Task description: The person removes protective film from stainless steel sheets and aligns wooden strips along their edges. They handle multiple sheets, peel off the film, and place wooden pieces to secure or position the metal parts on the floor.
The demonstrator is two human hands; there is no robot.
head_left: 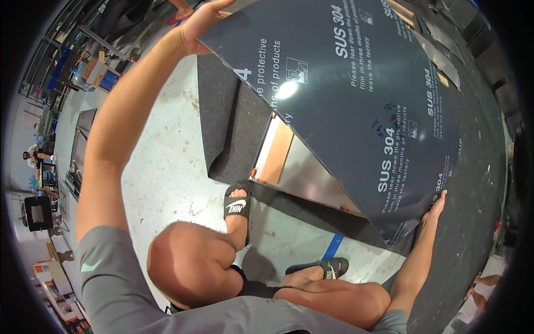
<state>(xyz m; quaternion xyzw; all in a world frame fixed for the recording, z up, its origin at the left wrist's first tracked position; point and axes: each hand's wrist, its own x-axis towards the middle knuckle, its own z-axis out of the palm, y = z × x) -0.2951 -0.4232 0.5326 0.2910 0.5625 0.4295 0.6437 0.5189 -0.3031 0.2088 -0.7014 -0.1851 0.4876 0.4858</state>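
A large metal sheet (328,106) in dark grey printed protective film is tilted in front of me and hides much of what lies below. At its upper left corner my left hand (201,26) grips the edge, the arm stretched far out. My right hand (433,214) holds the lower right edge, its fingers partly hidden by the sheet. Under the sheet, a flat panel (317,172) of bare silvery metal shows, with small orange-brown bits at its corners. A light wooden strip (277,153) lies along one end of it.
The panel rests on a black mat (218,125), folded over at its left. My sandalled feet stand beside it on the pale floor (167,172), near blue tape (332,246). More sheets (439,42) lie at the far right. Shelves (83,42) and a distant person (33,155) are at left.
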